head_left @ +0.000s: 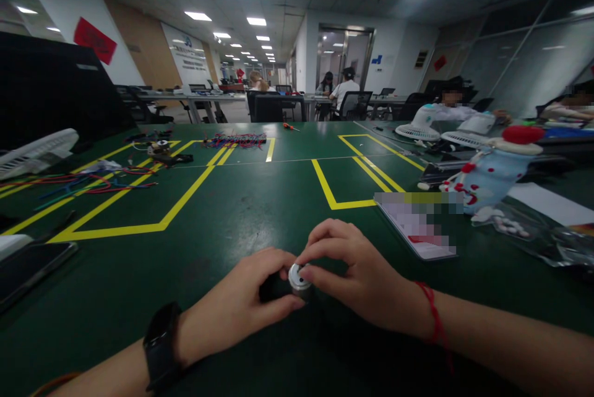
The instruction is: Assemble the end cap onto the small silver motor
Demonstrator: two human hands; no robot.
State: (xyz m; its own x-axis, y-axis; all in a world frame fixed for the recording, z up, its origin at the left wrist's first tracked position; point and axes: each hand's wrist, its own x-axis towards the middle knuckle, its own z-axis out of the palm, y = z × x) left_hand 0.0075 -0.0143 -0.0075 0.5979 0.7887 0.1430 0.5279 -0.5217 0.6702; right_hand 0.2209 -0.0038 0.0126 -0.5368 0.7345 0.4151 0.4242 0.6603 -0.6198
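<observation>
Low in the middle of the view, a small metal cylinder [301, 286] stands on the green table, its pale round top facing up with dark holes in it. It looks like a small motor, though I cannot be sure. My left hand [245, 295], with a black band on the wrist, grips its side between thumb and fingers. From the right, my right hand [355, 270] is closed in a pinch over the cylinder's top, thumb and index fingertip on its rim and face. Whether a tiny part lies under those fingertips is hidden.
A phone [413, 230] lies right of my hands, near a blue bottle [496, 168] and plastic bags [552, 239]. Wires [239, 140] and an orange screwdriver [291, 127] are farther back. Loose wires [102, 183] and a dark device [37, 267] lie left. Yellow tape [116, 231] marks the table.
</observation>
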